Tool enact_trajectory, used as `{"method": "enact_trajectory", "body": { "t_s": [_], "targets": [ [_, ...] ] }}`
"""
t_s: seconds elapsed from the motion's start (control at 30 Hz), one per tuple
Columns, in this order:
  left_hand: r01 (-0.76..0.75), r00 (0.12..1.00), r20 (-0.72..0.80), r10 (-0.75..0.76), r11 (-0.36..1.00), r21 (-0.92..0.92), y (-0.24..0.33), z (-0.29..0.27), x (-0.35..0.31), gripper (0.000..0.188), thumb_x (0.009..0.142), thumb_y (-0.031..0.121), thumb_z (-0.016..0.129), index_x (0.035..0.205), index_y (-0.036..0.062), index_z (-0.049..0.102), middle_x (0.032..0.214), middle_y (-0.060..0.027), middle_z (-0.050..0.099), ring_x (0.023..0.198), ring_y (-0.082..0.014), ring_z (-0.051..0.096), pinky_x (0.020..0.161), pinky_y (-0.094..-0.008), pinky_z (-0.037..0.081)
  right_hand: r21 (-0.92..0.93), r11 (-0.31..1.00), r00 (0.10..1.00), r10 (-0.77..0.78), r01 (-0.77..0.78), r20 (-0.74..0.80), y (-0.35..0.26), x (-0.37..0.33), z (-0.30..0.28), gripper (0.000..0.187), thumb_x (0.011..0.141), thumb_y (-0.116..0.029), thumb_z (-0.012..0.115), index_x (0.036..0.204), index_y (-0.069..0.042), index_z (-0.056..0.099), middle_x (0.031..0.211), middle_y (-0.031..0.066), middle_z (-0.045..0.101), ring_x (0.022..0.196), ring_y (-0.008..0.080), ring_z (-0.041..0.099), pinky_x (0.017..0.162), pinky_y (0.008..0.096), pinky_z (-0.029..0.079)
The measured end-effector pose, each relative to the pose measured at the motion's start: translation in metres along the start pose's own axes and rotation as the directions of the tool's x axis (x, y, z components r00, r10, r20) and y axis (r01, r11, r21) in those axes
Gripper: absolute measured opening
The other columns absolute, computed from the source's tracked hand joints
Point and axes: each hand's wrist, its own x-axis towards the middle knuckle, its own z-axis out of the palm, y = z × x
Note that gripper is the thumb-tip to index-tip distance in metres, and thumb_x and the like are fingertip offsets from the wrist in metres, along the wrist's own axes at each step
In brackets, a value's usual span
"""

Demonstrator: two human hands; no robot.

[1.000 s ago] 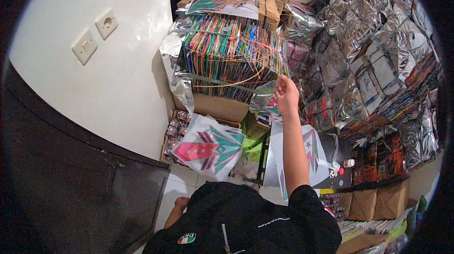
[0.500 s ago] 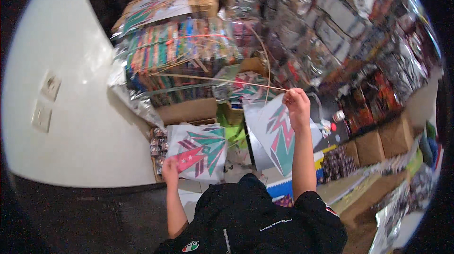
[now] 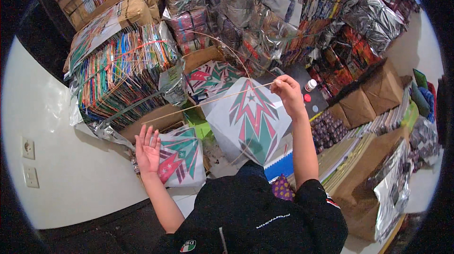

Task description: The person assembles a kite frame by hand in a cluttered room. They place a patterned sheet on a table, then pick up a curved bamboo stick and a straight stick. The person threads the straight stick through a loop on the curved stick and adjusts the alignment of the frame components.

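Long stick: thin and pale (image 3: 208, 103), it slants between your two hands, above the printed sheets.
Right hand: yours (image 3: 289, 98) has thumb and fingertips clamped on the stick's end; a light pinch should hold it without bending it.
Left hand: palm up (image 3: 149, 159), fingers slightly apart, just beside the other end; whether they touch it, you cannot tell.
Bowed stick: it (image 3: 231, 51) appears to cross the long one, so best move both gently lest they snag.
Sheets: one white print (image 3: 255, 112) lies underneath, another (image 3: 182, 154) beside your left hand; keep stick ends off the paper.
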Motion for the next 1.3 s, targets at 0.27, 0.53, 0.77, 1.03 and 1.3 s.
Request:
{"method": "enact_trajectory", "body": {
  "t_s": [0.27,0.53,0.77,1.03,1.3],
  "targets": [
    [-0.055,0.984,-0.170,0.044,0.997,-0.062,-0.084,0.043,-0.031,0.032,0.103,0.024,0.061,0.127,0.0027,0.060,0.111,-0.0076,0.069,0.099,-0.0193,0.067,0.085,-0.0334,0.057,-0.133,0.991,0.973,0.054,-0.025,0.223,-0.027,0.076,-0.079,0.015,0.094,-0.016,0.069,0.094,-0.001,0.067,0.084,0.0035,0.067,0.079,0.0119,0.061,0.077,0.0280,0.048],
    [-0.052,0.961,-0.271,0.046,0.999,-0.014,-0.178,0.072,-0.071,0.037,0.101,0.018,0.064,0.135,0.0017,0.058,0.112,-0.0046,0.070,0.100,-0.0128,0.067,0.086,-0.0293,0.057,-0.322,0.944,0.929,0.182,-0.073,0.323,-0.027,0.129,-0.152,0.024,0.098,-0.025,0.068,0.105,-0.002,0.070,0.094,0.0026,0.070,0.086,0.0109,0.063,0.079,0.0268,0.049],
    [-0.181,0.913,-0.392,0.109,0.972,-0.151,-0.240,0.082,-0.121,0.042,0.105,0.021,0.058,0.142,0.0033,0.053,0.112,-0.0028,0.068,0.100,-0.0104,0.065,0.090,-0.0284,0.054,-0.690,0.714,0.993,0.072,-0.115,-0.091,0.031,0.130,-0.290,0.047,0.092,-0.041,0.074,0.120,-0.004,0.069,0.112,0.0051,0.072,0.097,0.0196,0.067,0.090,0.0323,0.050],
    [-0.231,0.843,-0.538,0.027,0.920,-0.316,-0.281,0.090,-0.153,0.040,0.105,0.019,0.057,0.144,0.0099,0.053,0.110,-0.0001,0.066,0.104,-0.0099,0.062,0.096,-0.0298,0.052,-0.931,0.098,0.907,-0.211,-0.352,-0.365,0.101,0.090,-0.427,0.057,0.079,-0.046,0.080,0.116,-0.003,0.070,0.130,0.0213,0.058,0.124,0.0376,0.055,0.102,0.0472,0.046],
    [-0.255,0.875,-0.472,0.111,0.933,-0.253,-0.286,0.129,-0.150,0.045,0.103,0.011,0.059,0.146,0.0082,0.048,0.114,-0.0010,0.065,0.106,-0.0110,0.063,0.096,-0.0296,0.053,-0.897,-0.009,0.895,0.066,-0.441,-0.441,0.129,0.113,-0.453,0.068,0.082,-0.058,0.073,0.123,-0.004,0.069,0.135,0.0242,0.055,0.122,0.0420,0.058,0.103,0.0502,0.048]
  ]
}}
